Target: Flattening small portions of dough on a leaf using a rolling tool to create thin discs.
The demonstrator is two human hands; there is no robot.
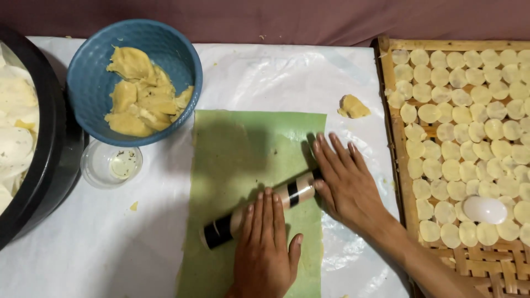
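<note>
While both palms press flat on the striped rolling pin [259,209], the pin lies at a slant across the green sheet [243,165] in the middle of the counter [83,254]. The left hand [265,243] covers its middle and the right hand [345,185] its far end; the fingers [331,154] of both are stretched out and open, gripping nothing. Rolling well here would mean even weight from both hands, so that whatever lies under the sheet spreads to one thickness, and strokes short enough to keep the pin on the sheet. A blue bowl of yellow dough [135,83] stands beyond, a loose dough lump [353,106] sits near the bamboo tray of pale discs [395,99], and a small glass dish [110,164] stands beside the bowl.
</note>
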